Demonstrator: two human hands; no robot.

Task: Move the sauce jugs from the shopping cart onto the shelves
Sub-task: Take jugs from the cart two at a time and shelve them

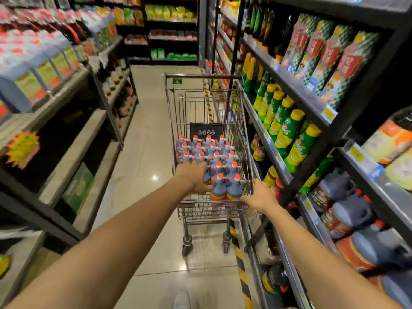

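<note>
A metal shopping cart [170,112] stands in the aisle, hard against the right-hand shelving. Several dark sauce jugs [217,152] with red caps and white handles fill its basket. My left hand [192,178] reaches into the near left of the basket and lies over the jug tops, fingers stretched forward, thumb beside a near jug [218,190]. My right hand [262,197] is at the cart's near right corner, fingers spread, fingertips by the wire rim next to another near jug [235,191]. Neither hand visibly holds a jug.
The right shelving [312,101] carries green bottles with yellow caps, cartons above, and matching dark jugs [344,194] on a lower shelf. Left shelving [73,152] has partly bare boards. Yellow-black tape runs along the floor by the right shelf base. Tiled aisle floor lies left of the cart.
</note>
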